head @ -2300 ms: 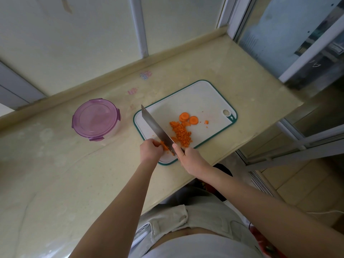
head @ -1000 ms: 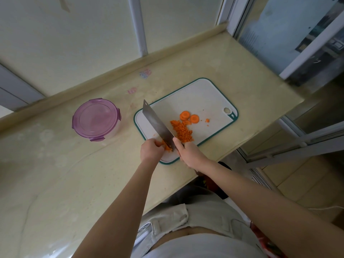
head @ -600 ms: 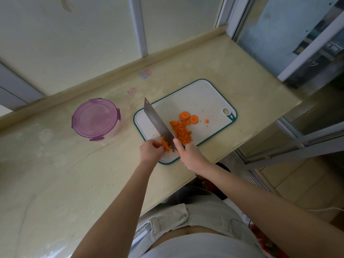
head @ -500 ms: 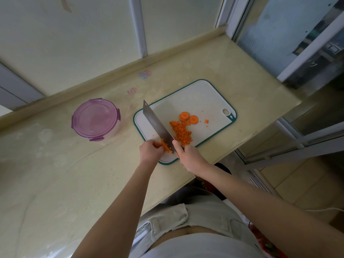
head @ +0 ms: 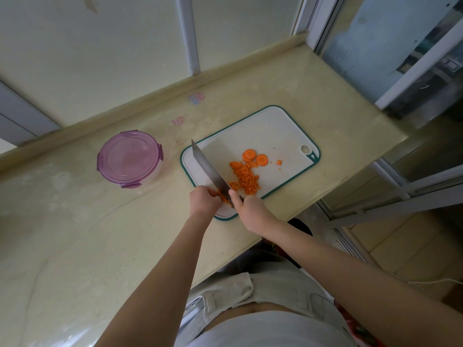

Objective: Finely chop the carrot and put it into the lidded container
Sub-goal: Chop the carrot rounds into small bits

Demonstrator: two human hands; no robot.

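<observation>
Left hand (head: 204, 200) pinches the carrot stub (head: 223, 196) at frame centre, right hand (head: 250, 211) grips the knife (head: 210, 169) — blade angled up-left, just beside the left knuckles.

Matt grey metal on the knife (head: 210, 169); the board (head: 263, 131) is smooth white plastic, green-rimmed. Glossy, speckled beige stone for the counter (head: 100, 234), and a translucent purple plastic lid (head: 129, 156).

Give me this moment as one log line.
phase: chopping | right hand: grips knife | left hand: holds carrot piece at blade | chopped pile on board | container: lid on
</observation>
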